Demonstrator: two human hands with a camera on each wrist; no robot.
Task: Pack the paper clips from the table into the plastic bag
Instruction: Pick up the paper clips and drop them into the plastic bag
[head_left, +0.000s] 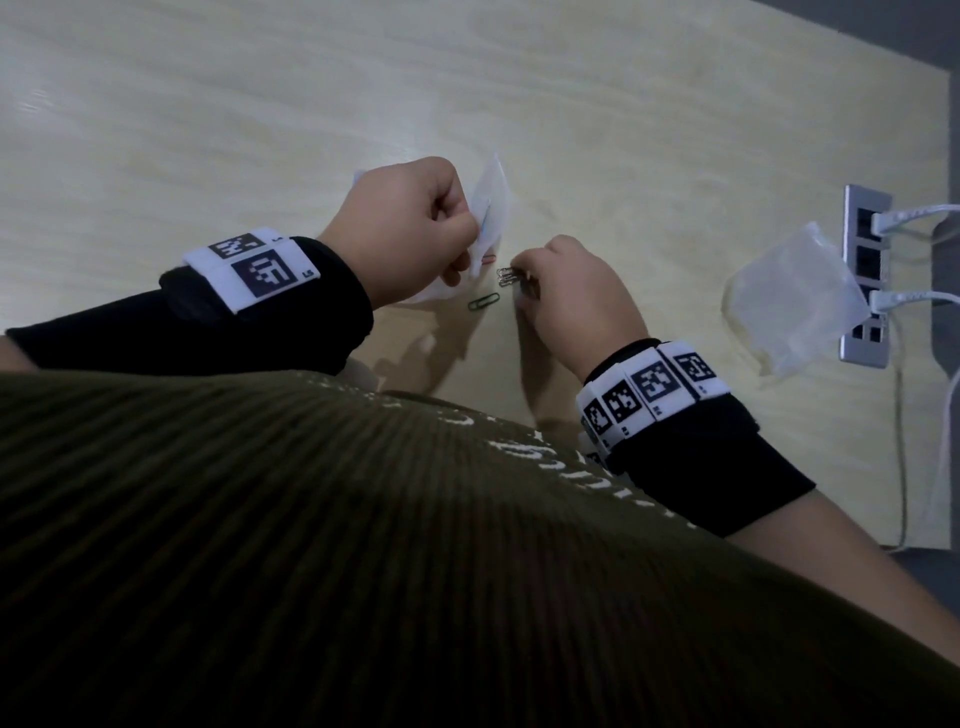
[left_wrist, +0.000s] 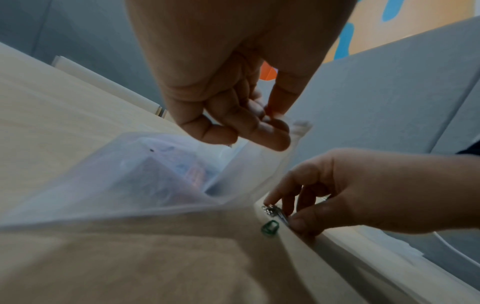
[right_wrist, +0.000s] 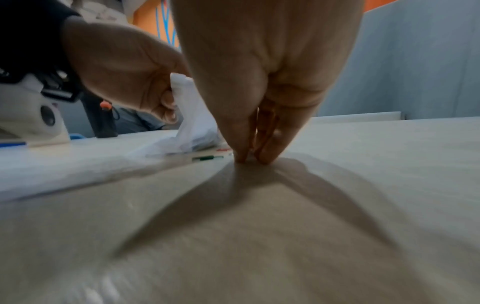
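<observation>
The left hand (head_left: 410, 228) is pinching the thin translucent plastic bag (head_left: 491, 208); the right hand (head_left: 571, 291) is pinching silvery wire paper clips (head_left: 506, 276) off the pale wood-grain surface (head_left: 623, 130).

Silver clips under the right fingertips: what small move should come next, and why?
Probably lift the silver clips into the plastic bag. The right hand pinches them at the table, and the left hand holds the bag raised right beside them. The green clip can wait.
</observation>
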